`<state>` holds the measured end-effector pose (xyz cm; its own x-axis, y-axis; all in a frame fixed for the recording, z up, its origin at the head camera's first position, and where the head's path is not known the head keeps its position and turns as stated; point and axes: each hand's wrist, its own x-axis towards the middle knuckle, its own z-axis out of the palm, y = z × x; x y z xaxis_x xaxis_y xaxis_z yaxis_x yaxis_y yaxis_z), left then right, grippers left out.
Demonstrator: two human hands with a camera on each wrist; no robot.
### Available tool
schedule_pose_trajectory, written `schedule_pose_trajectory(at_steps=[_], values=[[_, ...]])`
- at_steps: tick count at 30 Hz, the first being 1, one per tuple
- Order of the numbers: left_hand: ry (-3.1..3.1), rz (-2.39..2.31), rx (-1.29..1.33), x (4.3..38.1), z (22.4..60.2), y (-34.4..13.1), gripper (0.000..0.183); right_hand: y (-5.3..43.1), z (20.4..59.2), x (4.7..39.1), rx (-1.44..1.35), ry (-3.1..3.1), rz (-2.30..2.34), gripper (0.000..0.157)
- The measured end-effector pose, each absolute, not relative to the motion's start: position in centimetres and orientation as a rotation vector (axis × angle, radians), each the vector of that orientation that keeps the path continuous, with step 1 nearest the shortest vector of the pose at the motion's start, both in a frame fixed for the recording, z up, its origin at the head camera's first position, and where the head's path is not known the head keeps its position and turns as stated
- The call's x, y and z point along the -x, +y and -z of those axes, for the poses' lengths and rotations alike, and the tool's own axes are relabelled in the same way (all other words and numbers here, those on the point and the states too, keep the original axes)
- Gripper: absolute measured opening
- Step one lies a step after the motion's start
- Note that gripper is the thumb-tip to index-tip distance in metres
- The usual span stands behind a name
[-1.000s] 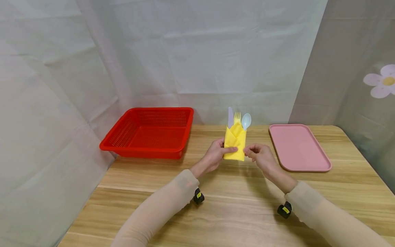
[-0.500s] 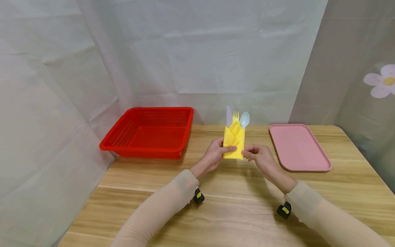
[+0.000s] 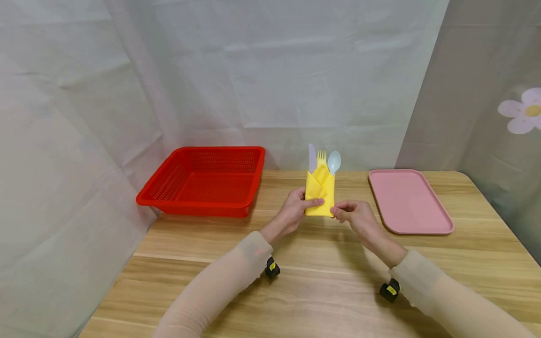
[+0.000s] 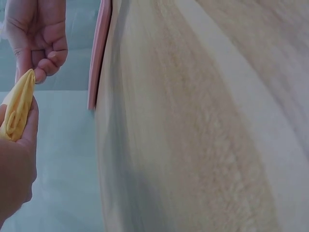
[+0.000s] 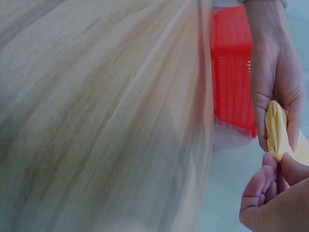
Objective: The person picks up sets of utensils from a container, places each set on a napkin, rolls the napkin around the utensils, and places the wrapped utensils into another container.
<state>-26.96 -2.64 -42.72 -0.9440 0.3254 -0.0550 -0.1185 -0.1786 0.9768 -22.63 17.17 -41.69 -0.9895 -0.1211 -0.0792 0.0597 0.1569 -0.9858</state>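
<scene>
A yellow napkin point(image 3: 319, 188) is folded into a pouch and held upright above the table. Out of its top stick a lilac knife point(image 3: 312, 158), a yellow fork point(image 3: 321, 157) and a pale blue spoon point(image 3: 334, 162). My left hand point(image 3: 295, 206) grips the pouch from its left side, thumb across the front and the other fingers behind it. At the lower right corner, my right hand point(image 3: 358, 217) pinches the napkin between thumb and fingertips. Both wrist views show the folded bottom edge of the napkin point(image 4: 20, 107) between the two hands; the cutlery is out of sight there.
To the left on the wooden table point(image 3: 321, 291) stands a red perforated basket point(image 3: 211, 210). A pink tray point(image 3: 410, 202) lies flat at the right. Pale cloth point(image 3: 296, 70) hangs behind the table.
The pouch with its cutlery has shifted slightly left and up. My right hand's fingertips have moved down to the lower right corner. Basket and tray stay put.
</scene>
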Motion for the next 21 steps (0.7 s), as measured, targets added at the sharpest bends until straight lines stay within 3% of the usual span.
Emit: schedule_pose_trajectory(at_steps=[16, 21], values=[[1.792, -2.214, -0.238, 27.11, 42.66, -3.03, 0.040, 16.98, 42.08, 22.40, 0.139, 2.252, 1.941, 0.023], [1.783, -2.222, -0.239, 27.15, 42.64, -2.99, 0.040, 17.21, 42.29, 22.43, 0.145, 2.245, 1.904, 0.029]])
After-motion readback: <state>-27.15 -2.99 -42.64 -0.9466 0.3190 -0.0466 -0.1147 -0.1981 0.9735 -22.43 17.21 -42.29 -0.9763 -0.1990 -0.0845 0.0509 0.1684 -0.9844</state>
